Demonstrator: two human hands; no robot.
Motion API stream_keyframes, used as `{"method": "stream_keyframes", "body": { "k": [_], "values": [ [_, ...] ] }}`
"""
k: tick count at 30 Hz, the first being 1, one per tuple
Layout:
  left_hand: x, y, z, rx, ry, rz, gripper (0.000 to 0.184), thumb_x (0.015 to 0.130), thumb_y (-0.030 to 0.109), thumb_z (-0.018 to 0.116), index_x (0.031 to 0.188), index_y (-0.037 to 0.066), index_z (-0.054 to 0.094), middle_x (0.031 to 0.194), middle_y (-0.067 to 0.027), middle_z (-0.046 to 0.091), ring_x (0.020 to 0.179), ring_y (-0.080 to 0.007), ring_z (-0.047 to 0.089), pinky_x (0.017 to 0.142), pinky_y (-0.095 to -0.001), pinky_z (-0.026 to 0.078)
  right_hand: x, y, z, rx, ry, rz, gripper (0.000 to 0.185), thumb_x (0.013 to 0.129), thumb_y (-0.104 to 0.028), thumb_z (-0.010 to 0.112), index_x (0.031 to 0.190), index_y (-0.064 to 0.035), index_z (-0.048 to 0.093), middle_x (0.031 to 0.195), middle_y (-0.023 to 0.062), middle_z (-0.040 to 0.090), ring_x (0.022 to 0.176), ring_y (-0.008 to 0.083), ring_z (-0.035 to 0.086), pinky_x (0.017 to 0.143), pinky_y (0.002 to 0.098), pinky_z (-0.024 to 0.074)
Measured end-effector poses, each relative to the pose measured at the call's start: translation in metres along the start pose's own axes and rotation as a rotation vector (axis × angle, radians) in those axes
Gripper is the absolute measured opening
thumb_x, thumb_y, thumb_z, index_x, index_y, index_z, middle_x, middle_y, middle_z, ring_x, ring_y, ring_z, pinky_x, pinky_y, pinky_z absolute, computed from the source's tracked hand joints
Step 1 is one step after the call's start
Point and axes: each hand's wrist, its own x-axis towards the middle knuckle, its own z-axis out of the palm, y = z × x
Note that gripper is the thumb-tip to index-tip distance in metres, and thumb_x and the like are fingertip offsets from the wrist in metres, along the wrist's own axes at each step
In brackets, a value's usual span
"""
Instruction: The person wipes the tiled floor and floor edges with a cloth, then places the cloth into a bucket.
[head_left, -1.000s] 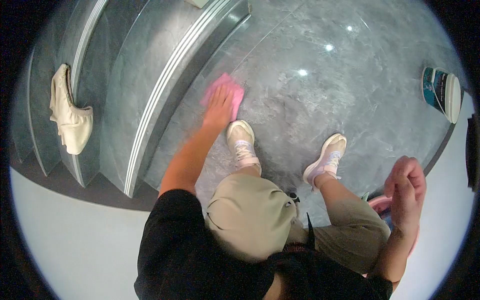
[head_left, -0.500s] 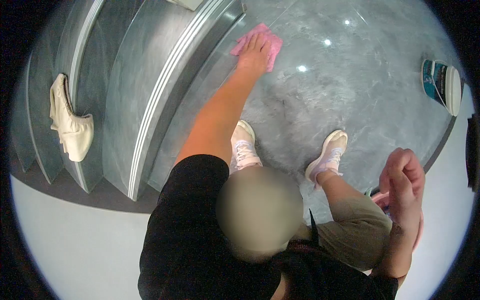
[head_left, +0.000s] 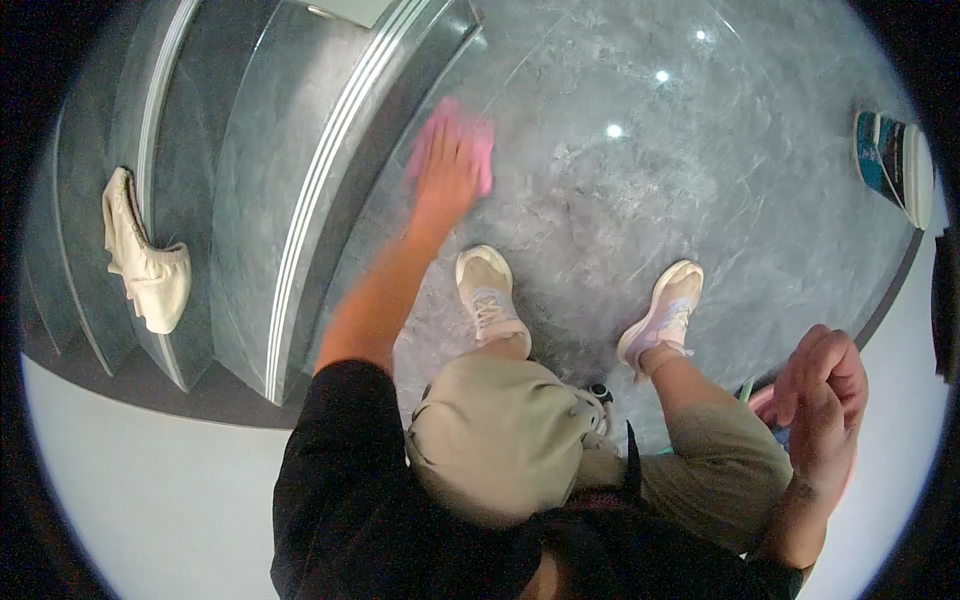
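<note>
A pink cloth (head_left: 484, 150) lies on the grey floor beside the lowest step. My left hand (head_left: 447, 180) rests flat on it, fingers stretched out and slightly blurred. Bent at the wrist, my right hand (head_left: 825, 385) hovers at the right near my knee, its fingers curled in with nothing visible in them. Partly hidden behind that hand is a pink object (head_left: 762, 403), perhaps a container.
Grey steps (head_left: 255, 200) with pale edge strips rise on the left. A beige fabric item (head_left: 155, 280) drapes over one. My shoes (head_left: 487, 290) stand apart on the glossy floor (head_left: 590, 210). At the far right is a white-lidded bucket (head_left: 885, 160).
My left hand swept away from me with the cloth, then came back nearer and to the left. My right hand has shifted only slightly and remains curled.
</note>
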Motion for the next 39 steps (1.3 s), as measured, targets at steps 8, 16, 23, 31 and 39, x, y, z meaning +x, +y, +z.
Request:
{"method": "stream_keyframes", "body": {
  "k": [8,16,23,31,39],
  "values": [
    [0.129,-0.017,0.035,0.140,0.068,0.046,0.056,0.093,0.030,0.046,0.140,0.001,0.036,0.145,-0.0219,0.035,0.137,-0.0381,0.029,0.113,-0.0476,0.023,0.001,-0.004,0.003,-0.034,0.003,0.066,0.012,0.082,-0.006,0.054,0.075,-0.0069,0.044,0.073,0.0032,0.044,0.056,0.0093,0.045,0.049,0.0207,0.0377],
    [-0.064,-0.007,-0.016,0.051,-0.269,0.118,0.059,0.089,0.023,0.053,0.142,0.007,0.035,0.149,-0.0230,0.028,0.140,-0.0373,0.024,0.116,-0.0470,0.017,-0.003,0.003,-0.016,0.036,0.062,0.005,0.016,0.083,-0.009,0.055,0.073,-0.0069,0.042,0.071,0.0047,0.044,0.051,0.0101,0.044,0.045,0.0214,0.0367],
    [0.051,0.031,0.005,-0.088,-0.040,0.221,0.054,0.087,0.027,0.057,0.134,0.003,0.044,0.145,-0.0258,0.033,0.136,-0.0398,0.030,0.112,-0.0494,0.024,-0.007,-0.004,-0.005,-0.009,0.024,0.031,0.022,0.084,-0.013,0.059,0.072,-0.0076,0.041,0.071,0.0041,0.044,0.050,0.0100,0.043,0.044,0.0221,0.0355],
    [0.058,0.049,0.026,-0.192,0.001,0.079,0.061,0.087,0.026,0.059,0.141,0.008,0.038,0.152,-0.0219,0.021,0.140,-0.0372,0.023,0.113,-0.0471,0.024,-0.005,-0.006,-0.008,-0.059,0.006,0.068,0.009,0.080,-0.004,0.052,0.075,-0.0070,0.046,0.072,0.0000,0.045,0.060,0.0087,0.046,0.054,0.0218,0.0376],
    [-0.140,0.033,-0.067,-0.359,-0.069,-0.095,0.056,0.084,0.007,0.062,0.137,0.005,0.043,0.149,-0.0270,0.024,0.137,-0.0429,0.027,0.111,-0.0441,0.029,-0.015,-0.005,-0.009,0.077,0.003,-0.071,0.023,0.094,-0.030,0.048,0.080,-0.0111,0.048,0.075,-0.0014,0.045,0.063,0.0103,0.046,0.059,0.0249,0.0376]
  ]
}}
